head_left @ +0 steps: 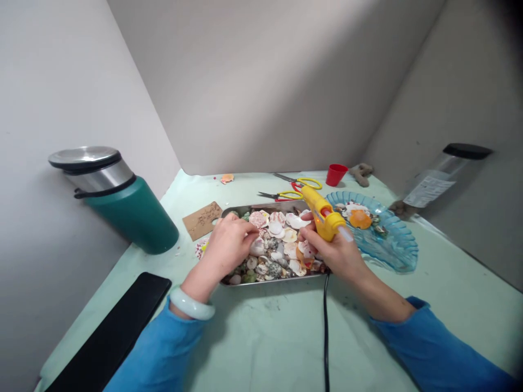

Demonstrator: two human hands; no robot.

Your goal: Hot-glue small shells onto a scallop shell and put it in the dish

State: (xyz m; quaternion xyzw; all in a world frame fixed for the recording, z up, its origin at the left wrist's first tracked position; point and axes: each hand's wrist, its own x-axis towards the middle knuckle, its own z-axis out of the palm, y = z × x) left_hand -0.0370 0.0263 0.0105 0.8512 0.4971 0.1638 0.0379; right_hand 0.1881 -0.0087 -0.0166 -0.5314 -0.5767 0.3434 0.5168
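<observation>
A metal tray [272, 282] full of mixed seashells [259, 219] lies in front of me. Over its left part is my left hand [229, 240], thumb and fingertips drawn together just above the shells. Whatever may be between those fingertips is too small to make out. My right hand [337, 251], at the tray's right end, is closed around a yellow hot glue gun [318, 212]. A clear glue stick [345, 233] pokes out of the gun's rear, and a small orange light glows on its side. The gun's black cord [326, 332] runs down toward me.
A blue shell-shaped dish [402, 245] with shells stands right. Behind the tray lie scissors [281, 195] with yellow handles and a red cup [336, 175]. Left are a brown card [201, 220], a green bottle [134, 212] and a black flat object [118, 332]. A clear bottle [435, 177] stands far right.
</observation>
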